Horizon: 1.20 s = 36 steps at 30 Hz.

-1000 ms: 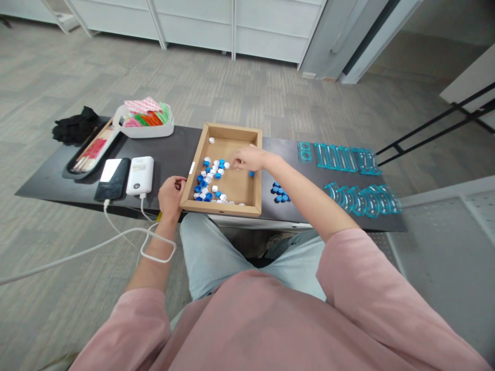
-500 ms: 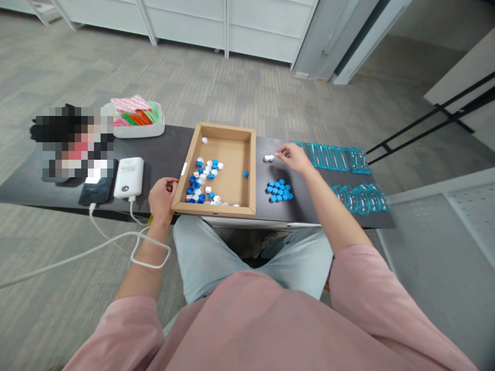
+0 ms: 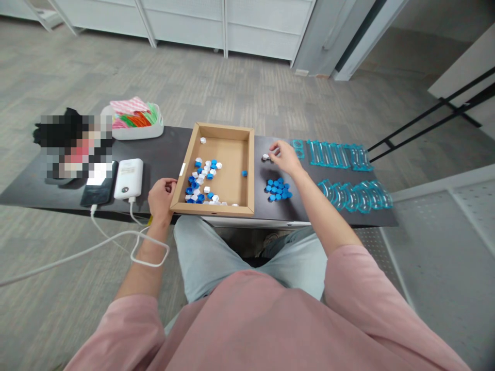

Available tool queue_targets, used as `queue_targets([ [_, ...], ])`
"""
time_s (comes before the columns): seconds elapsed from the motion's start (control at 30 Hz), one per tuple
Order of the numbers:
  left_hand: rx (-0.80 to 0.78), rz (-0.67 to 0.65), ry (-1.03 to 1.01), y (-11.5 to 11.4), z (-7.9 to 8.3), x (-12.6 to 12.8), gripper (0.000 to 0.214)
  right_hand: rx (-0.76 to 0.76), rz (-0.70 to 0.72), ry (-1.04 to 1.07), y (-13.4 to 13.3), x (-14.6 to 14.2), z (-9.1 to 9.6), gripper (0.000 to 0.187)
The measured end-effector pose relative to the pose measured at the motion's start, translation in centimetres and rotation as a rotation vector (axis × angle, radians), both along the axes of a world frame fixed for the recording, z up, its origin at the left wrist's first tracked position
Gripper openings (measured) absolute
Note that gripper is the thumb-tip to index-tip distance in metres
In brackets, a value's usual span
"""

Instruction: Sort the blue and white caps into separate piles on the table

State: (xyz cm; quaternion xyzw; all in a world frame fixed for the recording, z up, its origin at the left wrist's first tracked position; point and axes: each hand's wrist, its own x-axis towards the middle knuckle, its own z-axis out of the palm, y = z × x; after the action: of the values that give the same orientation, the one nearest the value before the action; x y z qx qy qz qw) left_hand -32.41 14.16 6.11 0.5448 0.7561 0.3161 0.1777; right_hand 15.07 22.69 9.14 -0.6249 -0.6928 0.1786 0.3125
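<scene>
A shallow cardboard tray (image 3: pixel 250 170) stands on the dark table, holding loose blue and white hexagonal pieces (image 3: pixel 200 178), mostly toward its left side. Against the tray's left outer wall rests my left hand (image 3: pixel 161 198), its fingers curled; what they hold, if anything, is hidden. To the right of the tray, my right hand (image 3: pixel 284 157) pinches a small white hexagonal piece, largely covered by the fingertips. Right beside those fingertips lie a few white hexagonal pieces (image 3: pixel 265 156). Nearer to me sits a cluster of blue hexagonal pieces (image 3: pixel 277 189) on the table.
Rows of clear teal-edged straight parts (image 3: pixel 328 154) and curved parts (image 3: pixel 356 196) lie at the table's right end. On the left are a white power bank (image 3: pixel 129 178) with a cable, a phone (image 3: pixel 99 185) and a white basket (image 3: pixel 138 133) of colourful items.
My right hand has moved a little left, its fingertips now over the small white pieces. My left hand stays by the tray. The view has shifted slightly.
</scene>
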Motion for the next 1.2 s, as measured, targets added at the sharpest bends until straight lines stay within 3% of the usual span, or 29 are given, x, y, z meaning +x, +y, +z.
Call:
queue_targets([
  [0.2,-0.004,-0.001,-0.004,0.0,0.2,0.2,0.016,0.036,0.409,-0.292,0.5,-11.4,3.7,0.021],
  [0.33,0.003,-0.010,-0.004,-0.1,0.4,0.1,0.016,-0.090,0.458,-0.531,1.3,-18.0,4.2,0.031],
  [0.5,-0.005,-0.022,-0.015,-0.3,0.2,0.0,0.017,-0.189,0.433,-0.601,1.3,-20.1,3.6,0.036],
  [0.67,0.008,-0.025,0.004,-0.2,-0.2,-0.1,0.017,-0.081,0.401,-0.430,0.9,-16.5,4.1,0.042],
  [0.77,0.018,-0.026,-0.002,0.0,-0.3,-0.1,0.017,0.000,0.362,-0.275,1.0,-11.7,4.9,0.041],
  [0.9,0.019,-0.026,-0.009,0.0,-0.4,-0.2,0.018,0.054,0.189,-0.107,1.0,-3.6,5.4,0.033],
  [1.03,0.015,-0.016,-0.001,0.2,-0.7,-0.5,0.020,-0.023,-0.038,-0.020,0.0,2.5,4.6,0.022],
  [1.2,0.019,0.000,0.011,0.5,-1.1,-0.6,0.022,-0.165,-0.163,-0.126,-1.8,4.0,2.4,0.011],
])
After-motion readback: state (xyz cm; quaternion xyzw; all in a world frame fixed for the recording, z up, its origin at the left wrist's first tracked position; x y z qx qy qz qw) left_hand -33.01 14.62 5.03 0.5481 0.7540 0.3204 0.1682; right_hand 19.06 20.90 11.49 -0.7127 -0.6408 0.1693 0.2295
